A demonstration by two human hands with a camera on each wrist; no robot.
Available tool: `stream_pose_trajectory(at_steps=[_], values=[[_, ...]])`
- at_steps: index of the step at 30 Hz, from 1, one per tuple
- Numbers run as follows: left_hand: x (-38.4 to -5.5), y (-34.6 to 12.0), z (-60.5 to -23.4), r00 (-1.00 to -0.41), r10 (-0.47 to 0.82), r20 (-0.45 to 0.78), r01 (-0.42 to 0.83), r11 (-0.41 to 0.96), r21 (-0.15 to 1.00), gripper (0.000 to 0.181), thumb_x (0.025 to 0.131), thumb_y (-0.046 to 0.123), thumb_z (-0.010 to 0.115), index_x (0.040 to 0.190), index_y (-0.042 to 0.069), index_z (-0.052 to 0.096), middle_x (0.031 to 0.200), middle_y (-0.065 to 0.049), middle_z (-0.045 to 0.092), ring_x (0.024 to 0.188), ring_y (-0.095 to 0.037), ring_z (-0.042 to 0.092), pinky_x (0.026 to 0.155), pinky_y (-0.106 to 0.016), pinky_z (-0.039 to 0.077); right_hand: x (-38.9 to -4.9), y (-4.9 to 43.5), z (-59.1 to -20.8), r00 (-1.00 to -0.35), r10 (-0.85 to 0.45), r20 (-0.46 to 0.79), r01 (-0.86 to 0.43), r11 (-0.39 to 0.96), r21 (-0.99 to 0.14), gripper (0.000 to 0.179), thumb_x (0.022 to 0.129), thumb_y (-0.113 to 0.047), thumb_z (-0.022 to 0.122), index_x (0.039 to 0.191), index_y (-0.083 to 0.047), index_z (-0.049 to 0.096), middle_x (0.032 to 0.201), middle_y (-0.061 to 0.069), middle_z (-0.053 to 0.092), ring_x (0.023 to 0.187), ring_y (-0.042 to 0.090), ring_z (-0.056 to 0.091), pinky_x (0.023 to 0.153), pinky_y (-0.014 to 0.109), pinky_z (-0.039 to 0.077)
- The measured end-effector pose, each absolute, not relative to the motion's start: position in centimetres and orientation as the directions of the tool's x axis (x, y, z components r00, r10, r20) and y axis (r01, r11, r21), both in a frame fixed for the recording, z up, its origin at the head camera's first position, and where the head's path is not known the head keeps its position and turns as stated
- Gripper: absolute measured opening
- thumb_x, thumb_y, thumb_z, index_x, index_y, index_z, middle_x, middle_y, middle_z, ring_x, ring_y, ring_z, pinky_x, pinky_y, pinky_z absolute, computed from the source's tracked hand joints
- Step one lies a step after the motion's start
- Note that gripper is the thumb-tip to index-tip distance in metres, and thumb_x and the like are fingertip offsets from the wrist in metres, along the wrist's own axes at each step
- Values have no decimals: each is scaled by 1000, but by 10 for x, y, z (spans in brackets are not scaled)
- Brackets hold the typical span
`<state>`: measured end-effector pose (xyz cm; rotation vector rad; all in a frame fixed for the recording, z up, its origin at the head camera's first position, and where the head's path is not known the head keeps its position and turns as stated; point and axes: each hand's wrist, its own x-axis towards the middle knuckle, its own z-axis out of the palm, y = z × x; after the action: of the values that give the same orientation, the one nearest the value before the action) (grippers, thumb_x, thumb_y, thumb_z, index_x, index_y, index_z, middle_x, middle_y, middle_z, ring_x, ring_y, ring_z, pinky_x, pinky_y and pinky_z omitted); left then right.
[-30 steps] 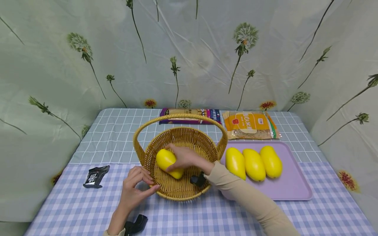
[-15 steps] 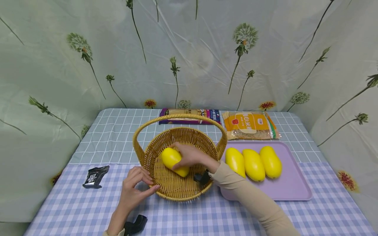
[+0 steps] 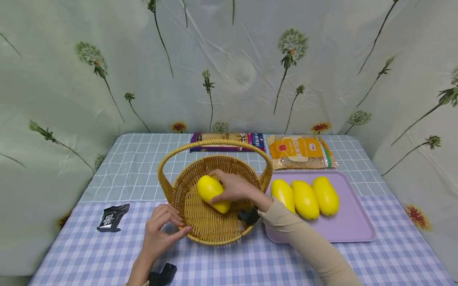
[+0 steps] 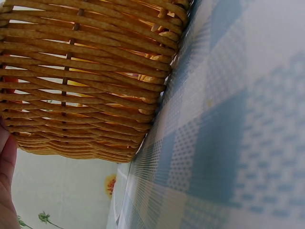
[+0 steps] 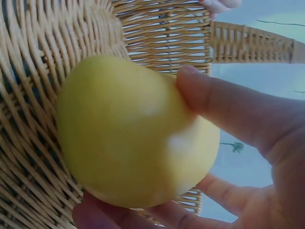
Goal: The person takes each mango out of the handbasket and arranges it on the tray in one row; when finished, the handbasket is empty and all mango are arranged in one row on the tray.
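A woven wicker basket [image 3: 200, 222] with a hoop handle stands on the checked tablecloth. Inside it my right hand [image 3: 234, 188] grips a yellow mango [image 3: 212, 192], fingers and thumb curled round it; the right wrist view shows the mango [image 5: 128, 133] close up against the basket weave [image 5: 43, 71]. My left hand [image 3: 161, 228] holds the basket's near left rim, fingertips on the edge. The left wrist view shows only the basket's outer wall [image 4: 86, 81] and the cloth. Three more yellow mangoes [image 3: 305, 197] lie side by side on a lilac tray [image 3: 352, 222] right of the basket.
Behind the basket lie a purple packet [image 3: 229, 137] and an orange bag of grain [image 3: 300, 151]. A small black sachet [image 3: 111, 217] sits on the cloth at the left. Floral fabric walls close in the table on three sides.
My right hand has carried the mango from the basket's near left side toward its middle and a little farther back. The left hand stays on the rim.
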<state>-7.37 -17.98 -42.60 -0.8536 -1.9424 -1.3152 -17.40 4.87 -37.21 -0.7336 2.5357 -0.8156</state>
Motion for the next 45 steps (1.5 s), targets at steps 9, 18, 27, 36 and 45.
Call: stream_pose_trajectory(at_steps=[9,18,27,36,45], values=[[-72,-181,-427,-597,157,787,789,293,540,28,74,23,83,66,9,60,72,-6,59,76,-25,52,85,-27,36,-166,58,-360,-819,-566,-96,-360,636,-683,78,75,-37,80,139,-16,41,112,5,60,94,19,57,76,35,48],[-71,-182,-427,-595,154,789,790,292,539,29,73,23,84,66,8,60,71,-5,59,74,-26,52,84,-26,36,-155,71,-355,-839,-540,63,-384,507,-772,78,76,-38,79,139,-17,39,114,4,55,97,16,54,78,36,49],[-71,-183,-428,-592,152,792,792,292,536,29,73,22,84,66,9,60,71,-6,58,73,-26,52,83,-26,36,-135,83,-353,-869,-469,158,-363,386,-848,78,78,-36,78,142,-32,34,126,2,47,97,20,55,69,31,53],[-73,-183,-428,-587,156,794,796,291,531,29,73,23,84,66,8,60,71,-6,59,73,-26,52,84,-27,35,-114,103,-355,-854,-417,310,-447,286,-847,80,77,-25,81,143,-33,36,124,-2,50,95,15,55,75,35,50],[-74,-181,-426,-575,159,802,803,298,516,31,76,28,81,66,8,59,72,-4,59,72,-25,52,84,-27,35,-93,134,-365,-826,-371,425,-516,194,-834,82,71,-8,82,141,-18,39,124,2,51,100,20,54,79,35,48]])
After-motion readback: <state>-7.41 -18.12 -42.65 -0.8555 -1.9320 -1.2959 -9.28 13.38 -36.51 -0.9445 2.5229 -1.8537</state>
